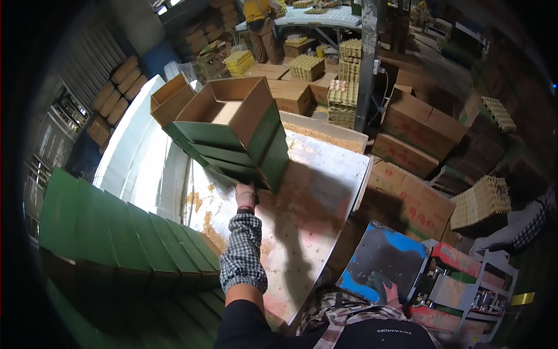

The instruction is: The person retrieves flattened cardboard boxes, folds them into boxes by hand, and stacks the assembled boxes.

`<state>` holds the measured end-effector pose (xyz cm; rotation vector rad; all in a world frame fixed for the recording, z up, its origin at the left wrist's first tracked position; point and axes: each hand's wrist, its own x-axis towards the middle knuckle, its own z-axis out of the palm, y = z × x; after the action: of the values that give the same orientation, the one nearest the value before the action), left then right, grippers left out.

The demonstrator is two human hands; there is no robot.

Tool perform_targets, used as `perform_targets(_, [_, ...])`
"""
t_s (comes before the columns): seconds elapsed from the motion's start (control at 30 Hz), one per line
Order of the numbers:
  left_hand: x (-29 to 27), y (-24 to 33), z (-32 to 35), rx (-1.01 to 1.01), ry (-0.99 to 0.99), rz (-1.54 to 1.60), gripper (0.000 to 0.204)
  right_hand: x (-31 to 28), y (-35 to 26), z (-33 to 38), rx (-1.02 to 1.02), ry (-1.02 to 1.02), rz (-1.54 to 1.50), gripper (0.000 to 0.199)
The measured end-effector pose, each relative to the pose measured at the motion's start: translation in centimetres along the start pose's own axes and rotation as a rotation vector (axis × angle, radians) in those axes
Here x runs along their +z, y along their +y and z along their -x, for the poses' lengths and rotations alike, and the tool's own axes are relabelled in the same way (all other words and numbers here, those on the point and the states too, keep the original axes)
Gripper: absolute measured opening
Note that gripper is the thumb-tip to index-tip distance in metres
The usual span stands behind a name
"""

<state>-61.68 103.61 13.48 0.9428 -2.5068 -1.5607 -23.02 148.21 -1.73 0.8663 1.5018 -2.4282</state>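
My left hand, in a pinkish glove under a checkered sleeve, closes at the lower edge of a stack of green cardboard boxes. Its fingertips are partly hidden there. The open-topped boxes are brown inside, sit one in another and tilt over the far part of a white, stained tabletop. Down at the right, my right hand, gloved in dark grey and pink, lies with fingers apart on a worn blue-and-black plate. Nothing shows in it.
More green boxes line the left side. Grain-like bits litter the tabletop. A metal-framed machine adjoins the plate. Brown cartons and egg-tray stacks stand to the right, beside a post. A person stands at the back.
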Motion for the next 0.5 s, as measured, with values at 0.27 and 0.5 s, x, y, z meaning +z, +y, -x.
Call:
perform_targets(0.27, [5.3, -4.1, 15.9, 0.103, -0.142, -0.035, 0.026, -9.0, 3.1, -3.7, -0.211, -0.089, 0.358, 0.039])
perform_targets(0.5, [-1.6, -9.4, 30.5, -0.044, -0.175, 0.303, 0.016, -12.2, 1.7, -2.9, -0.157, -0.313, 0.218, 0.038])
